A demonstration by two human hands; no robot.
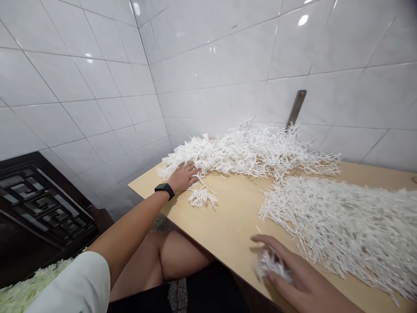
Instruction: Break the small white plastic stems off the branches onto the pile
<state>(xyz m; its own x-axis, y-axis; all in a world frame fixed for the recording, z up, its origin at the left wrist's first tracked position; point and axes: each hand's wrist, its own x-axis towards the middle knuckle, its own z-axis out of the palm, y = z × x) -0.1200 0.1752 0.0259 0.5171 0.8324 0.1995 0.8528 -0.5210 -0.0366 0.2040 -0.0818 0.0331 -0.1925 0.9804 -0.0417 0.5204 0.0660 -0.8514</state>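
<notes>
My left hand (183, 177), with a dark band on its wrist, reaches to the left end of a heap of white branched plastic stems (241, 150). Its fingers are stretched out over the edge of the heap, the tips partly lost among the stems. Just right of those fingers a single white sprig (202, 196) lies on the wooden board. Near the front edge my right hand (289, 276) curls around a small bunch of white sprigs (273, 265), smeared by motion. Beyond it, a wide layer of white sprigs (355, 217) covers the right side.
The light wooden board (228, 208) meets a tiled wall (221, 82). A metal bracket (296, 108) stands against the wall behind the heap. At the left are a dark carved wooden panel (42, 208) and pale green plastic foliage (35, 282). My legs are below the board's front edge.
</notes>
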